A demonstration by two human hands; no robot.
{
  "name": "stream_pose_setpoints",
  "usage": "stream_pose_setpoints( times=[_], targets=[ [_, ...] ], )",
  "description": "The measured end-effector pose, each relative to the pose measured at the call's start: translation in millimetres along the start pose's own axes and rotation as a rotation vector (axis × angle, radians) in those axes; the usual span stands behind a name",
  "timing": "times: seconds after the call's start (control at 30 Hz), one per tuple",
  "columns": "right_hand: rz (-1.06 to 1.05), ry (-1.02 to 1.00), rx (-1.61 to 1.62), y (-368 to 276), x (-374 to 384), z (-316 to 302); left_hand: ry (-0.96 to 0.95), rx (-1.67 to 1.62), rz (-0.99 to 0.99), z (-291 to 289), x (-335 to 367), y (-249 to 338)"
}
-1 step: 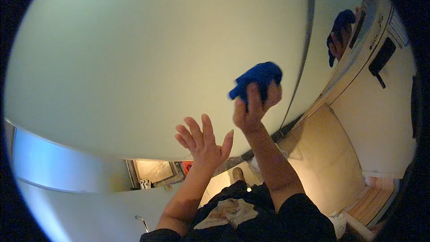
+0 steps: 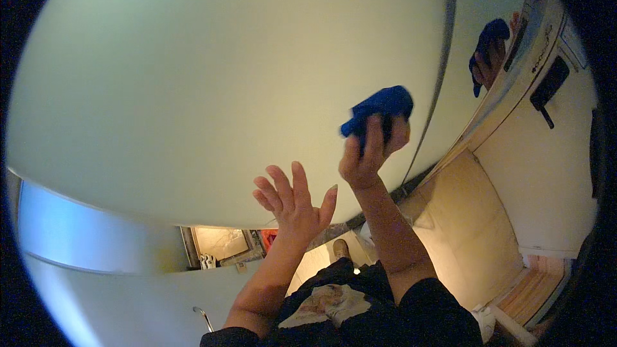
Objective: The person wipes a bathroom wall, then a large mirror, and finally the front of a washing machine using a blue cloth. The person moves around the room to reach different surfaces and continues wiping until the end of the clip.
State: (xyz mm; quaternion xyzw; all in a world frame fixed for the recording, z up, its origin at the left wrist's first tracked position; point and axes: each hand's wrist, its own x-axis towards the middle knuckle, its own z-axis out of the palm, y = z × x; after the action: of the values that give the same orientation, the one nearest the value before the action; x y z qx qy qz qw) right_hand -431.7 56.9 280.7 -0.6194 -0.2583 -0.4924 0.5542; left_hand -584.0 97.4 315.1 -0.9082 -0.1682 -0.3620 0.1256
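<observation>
A bunched blue cloth [image 2: 380, 106] is gripped in my right hand [image 2: 365, 164], fingers curled over it, against a large pale, smooth panel [image 2: 212, 83]. My left hand [image 2: 294, 202] is lower and to the left of it, with fingers spread and nothing in them. It is in front of the panel's lower part; whether the palm touches the surface I cannot tell. Right of a dark seam, a second blue cloth shape [image 2: 490, 45] with fingers shows, which looks like a reflection of my right hand.
A dark seam [image 2: 443, 45] runs down the panel's right side. Farther right is a white door [image 2: 553, 173] with a black handle [image 2: 550, 87]. Below are a tan floor [image 2: 466, 231], a shoe [image 2: 341, 249], a red object [image 2: 268, 238] and a curved metal hook [image 2: 203, 317]. A bluish-lit panel [image 2: 90, 225] lies lower left.
My right hand with the blue cloth has shifted slightly right and up along the panel. The reflected cloth shape has moved a little too. My left hand stays almost in place.
</observation>
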Motion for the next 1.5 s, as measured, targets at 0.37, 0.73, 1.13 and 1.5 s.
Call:
stream_pose_setpoints(
  times=[0.37,0.73,1.13,1.5],
  targets=[
    [0.017,-0.072,0.166,-72,-82,-6,0.040,-0.218,0.046,-9,-16,-12],
    [-0.244,-0.127,0.105,-55,-7,4,0.117,-0.029,-0.173,-39,-46,-44],
    [-0.322,-0.249,0.239,-151,-81,7,0.242,-0.924,-0.620,-54,-65,-67],
    [0.045,-0.015,0.037,-106,-70,3,0.131,-1.183,-0.694,-33,-84,-82]
  ],
)
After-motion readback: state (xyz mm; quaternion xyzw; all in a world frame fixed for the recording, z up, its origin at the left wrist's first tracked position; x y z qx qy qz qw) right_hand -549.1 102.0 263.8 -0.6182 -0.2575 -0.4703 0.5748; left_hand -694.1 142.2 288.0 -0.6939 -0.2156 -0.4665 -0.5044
